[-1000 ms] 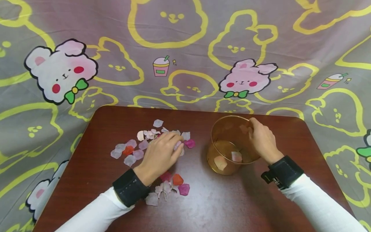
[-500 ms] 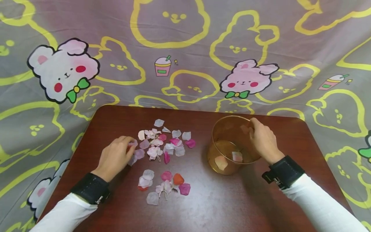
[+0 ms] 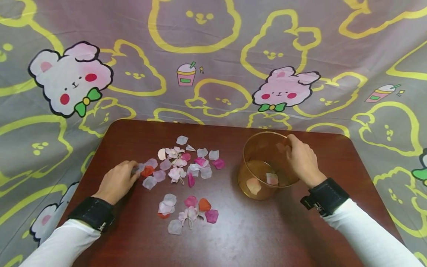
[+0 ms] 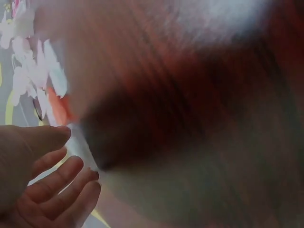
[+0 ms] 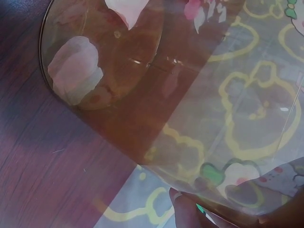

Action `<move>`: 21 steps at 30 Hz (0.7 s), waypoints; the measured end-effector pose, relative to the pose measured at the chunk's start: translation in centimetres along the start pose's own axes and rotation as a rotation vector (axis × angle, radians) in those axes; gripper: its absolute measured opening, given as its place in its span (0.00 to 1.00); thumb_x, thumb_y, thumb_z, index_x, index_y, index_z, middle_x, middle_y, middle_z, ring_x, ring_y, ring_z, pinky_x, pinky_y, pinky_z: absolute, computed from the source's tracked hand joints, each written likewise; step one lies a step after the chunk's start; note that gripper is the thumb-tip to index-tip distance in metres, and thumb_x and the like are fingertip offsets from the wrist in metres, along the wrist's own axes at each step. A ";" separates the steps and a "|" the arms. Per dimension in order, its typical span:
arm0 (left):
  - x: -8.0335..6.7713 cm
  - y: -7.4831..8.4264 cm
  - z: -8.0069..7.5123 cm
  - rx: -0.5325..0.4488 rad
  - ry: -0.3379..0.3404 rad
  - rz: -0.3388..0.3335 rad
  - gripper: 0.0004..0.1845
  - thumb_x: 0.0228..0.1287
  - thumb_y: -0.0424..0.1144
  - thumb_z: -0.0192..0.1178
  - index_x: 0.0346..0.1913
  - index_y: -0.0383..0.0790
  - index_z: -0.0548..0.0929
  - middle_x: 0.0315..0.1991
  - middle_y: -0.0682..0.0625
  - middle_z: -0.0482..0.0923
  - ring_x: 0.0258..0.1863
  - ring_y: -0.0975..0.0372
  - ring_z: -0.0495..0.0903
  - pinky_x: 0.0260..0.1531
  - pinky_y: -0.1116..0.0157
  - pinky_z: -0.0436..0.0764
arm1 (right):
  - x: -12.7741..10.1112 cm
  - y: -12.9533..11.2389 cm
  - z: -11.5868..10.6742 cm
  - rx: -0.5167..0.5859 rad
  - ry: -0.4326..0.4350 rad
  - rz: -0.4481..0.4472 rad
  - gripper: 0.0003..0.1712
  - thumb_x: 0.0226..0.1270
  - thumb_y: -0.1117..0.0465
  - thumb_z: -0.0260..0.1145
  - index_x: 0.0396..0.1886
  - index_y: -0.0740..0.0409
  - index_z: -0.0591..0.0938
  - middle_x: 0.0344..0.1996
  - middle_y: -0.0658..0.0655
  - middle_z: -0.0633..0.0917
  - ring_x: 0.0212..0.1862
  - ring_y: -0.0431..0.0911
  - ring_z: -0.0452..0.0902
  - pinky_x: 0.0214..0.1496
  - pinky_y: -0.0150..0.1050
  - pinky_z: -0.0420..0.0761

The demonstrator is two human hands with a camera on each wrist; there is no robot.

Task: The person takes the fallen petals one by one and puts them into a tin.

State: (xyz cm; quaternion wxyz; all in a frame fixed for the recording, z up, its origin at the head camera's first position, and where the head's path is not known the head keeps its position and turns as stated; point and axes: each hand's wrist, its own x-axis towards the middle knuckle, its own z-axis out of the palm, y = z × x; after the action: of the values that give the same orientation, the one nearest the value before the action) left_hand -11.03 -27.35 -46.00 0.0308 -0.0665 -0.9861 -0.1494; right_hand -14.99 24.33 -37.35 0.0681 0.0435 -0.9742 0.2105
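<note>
Petal pinched at pile's left edge
Left hand [image 3: 117, 181] has been withdrawn leftward, a pale petal [image 3: 137, 169] pinched; amber cup [image 3: 267, 167], 2 petals inside, is gripped by right hand [image 3: 303, 161].

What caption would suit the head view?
Left hand touches scattered pastel fabric petals; right hand grips clear amber plastic cup.

Dark wooden table [image 3: 253, 237]: scattered petals [image 3: 186, 174] left of centre, amber cup [image 3: 263, 167] right.
</note>
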 end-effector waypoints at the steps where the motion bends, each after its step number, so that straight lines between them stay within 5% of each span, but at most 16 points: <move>1: -0.1 -0.1 0.1 0.000 0.010 0.010 0.17 0.60 0.31 0.69 0.48 0.26 0.81 0.40 0.33 0.83 0.38 0.41 0.83 0.41 0.42 0.82 | 0.0 0.0 0.0 -0.001 0.000 0.001 0.08 0.74 0.69 0.55 0.48 0.62 0.77 0.25 0.61 0.78 0.22 0.51 0.70 0.20 0.39 0.62; 6: -0.3 -0.4 0.7 -0.003 0.075 0.059 0.12 0.58 0.28 0.68 0.44 0.27 0.82 0.35 0.35 0.82 0.36 0.41 0.83 0.37 0.42 0.81 | 0.0 0.0 0.0 0.001 -0.002 0.006 0.08 0.74 0.68 0.54 0.48 0.63 0.77 0.25 0.61 0.78 0.22 0.51 0.69 0.20 0.39 0.62; 21: 0.0 -0.7 0.5 0.007 0.158 0.054 0.06 0.62 0.27 0.64 0.39 0.26 0.83 0.30 0.33 0.82 0.29 0.40 0.83 0.32 0.41 0.80 | 0.0 0.0 0.0 -0.005 0.001 0.009 0.08 0.74 0.69 0.55 0.47 0.61 0.77 0.24 0.61 0.79 0.22 0.51 0.70 0.20 0.40 0.62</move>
State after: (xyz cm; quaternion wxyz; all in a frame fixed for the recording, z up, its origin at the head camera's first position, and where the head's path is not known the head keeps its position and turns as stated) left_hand -11.19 -27.89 -46.68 0.1125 -0.0807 -0.9790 -0.1499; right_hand -15.00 24.36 -37.37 0.0675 0.0388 -0.9750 0.2083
